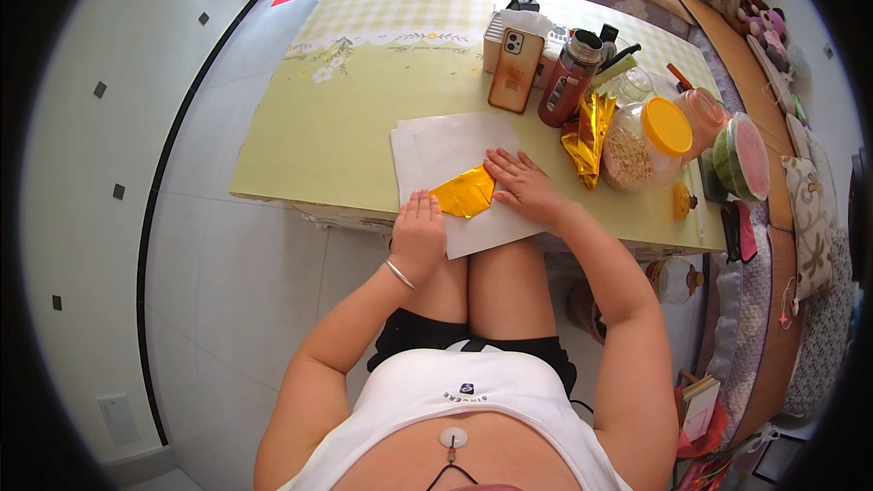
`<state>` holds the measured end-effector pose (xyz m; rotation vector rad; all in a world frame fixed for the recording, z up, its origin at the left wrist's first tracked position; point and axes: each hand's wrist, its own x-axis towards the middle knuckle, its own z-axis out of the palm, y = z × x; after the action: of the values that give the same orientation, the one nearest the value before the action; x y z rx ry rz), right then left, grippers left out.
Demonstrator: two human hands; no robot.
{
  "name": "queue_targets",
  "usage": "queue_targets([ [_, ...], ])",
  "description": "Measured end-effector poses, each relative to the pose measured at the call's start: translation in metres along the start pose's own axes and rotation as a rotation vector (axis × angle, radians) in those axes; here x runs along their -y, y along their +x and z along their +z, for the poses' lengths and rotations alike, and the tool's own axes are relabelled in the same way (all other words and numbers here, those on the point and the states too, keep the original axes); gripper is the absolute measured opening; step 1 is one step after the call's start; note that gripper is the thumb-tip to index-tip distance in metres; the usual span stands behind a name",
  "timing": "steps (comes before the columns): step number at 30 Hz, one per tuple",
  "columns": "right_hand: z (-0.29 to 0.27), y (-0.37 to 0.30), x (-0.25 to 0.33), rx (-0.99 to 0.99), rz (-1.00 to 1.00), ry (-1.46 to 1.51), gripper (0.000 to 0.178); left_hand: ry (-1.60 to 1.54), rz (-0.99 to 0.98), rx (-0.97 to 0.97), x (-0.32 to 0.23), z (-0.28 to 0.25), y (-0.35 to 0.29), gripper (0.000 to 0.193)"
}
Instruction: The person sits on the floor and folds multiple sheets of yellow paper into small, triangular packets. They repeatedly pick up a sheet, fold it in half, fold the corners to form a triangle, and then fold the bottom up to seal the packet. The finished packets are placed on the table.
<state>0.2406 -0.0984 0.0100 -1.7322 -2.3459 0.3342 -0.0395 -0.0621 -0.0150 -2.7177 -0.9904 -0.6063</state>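
Observation:
A folded piece of shiny gold foil paper [465, 195] lies on white paper sheets [446, 138] near the table's front edge. My left hand [420, 235] rests at the foil's left end, its fingers stretched out side by side and pressing the edge. At the other end my right hand [527, 189] lies flat with fingers extended, the fingertips touching the foil's right corner and the paper. Neither hand grasps anything. A crumpled gold foil wrapper [591, 138] sits to the right, beyond my right hand.
Behind the paper, a phone [516, 71] leans upright against a white box. A red thermos [570, 78], a yellow-lidded jar [627, 150] of pale pieces and a cut watermelon [741, 156] crowd the right side. The table [300, 145] has a green cloth. A sofa stands beyond.

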Motion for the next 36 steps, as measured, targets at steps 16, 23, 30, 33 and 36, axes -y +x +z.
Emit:
queue_targets([
  [16,0.019,0.022,0.020,-0.516,0.357,1.017,0.023,-1.306,-0.810,-0.120,0.049,-0.008,0.037,0.008],
  [23,0.011,0.019,0.051,-0.717,0.347,1.366,0.008,-1.737,-1.008,-0.125,0.052,-0.019,0.038,0.008],
  [30,0.010,0.007,0.061,-0.751,0.280,1.221,0.017,-1.918,-1.092,-0.135,0.051,-0.021,0.036,0.009],
  [33,0.007,0.003,0.066,-0.703,0.312,1.276,0.019,-1.811,-1.074,-0.105,0.056,-0.014,0.030,0.013],
  [36,-0.003,-0.003,0.070,-0.657,0.402,1.341,0.020,-1.819,-1.002,-0.105,0.056,-0.022,0.030,0.013],
])
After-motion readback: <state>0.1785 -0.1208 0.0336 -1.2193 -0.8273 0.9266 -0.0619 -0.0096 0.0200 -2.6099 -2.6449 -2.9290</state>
